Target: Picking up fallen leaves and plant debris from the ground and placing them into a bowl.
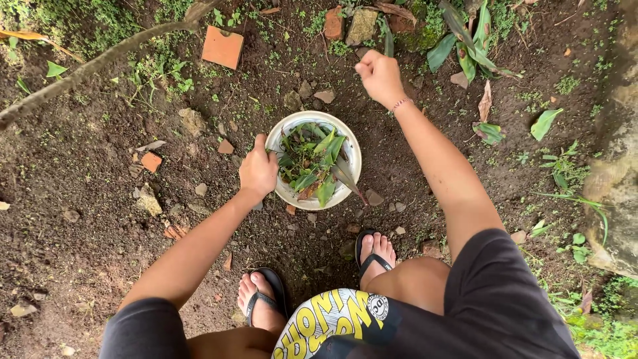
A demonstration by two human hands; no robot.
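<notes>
Dark bare soil (86, 173) with small stones and weeds lies under a round white bowl (353, 161), which sits just ahead of two feet in black sandals. Green pulled plants (309, 163) with long leaves fill the bowl. Left hand (258, 171) grips its near rim; right hand (380, 76), beyond the bowl, is closed into a fist. An orange tile piece (222, 46) lies farther away.

An orange tile fragment (222, 46) is lying flat on the dark soil (80, 199) near the top, with a bare branch (86, 70) slanting across the upper left corner. Broken bricks (334, 23) are sitting beside broad green leaves (465, 46). Small stones (147, 199) are lying scattered about, and a mossy rock (618, 179) is edging the right side
</notes>
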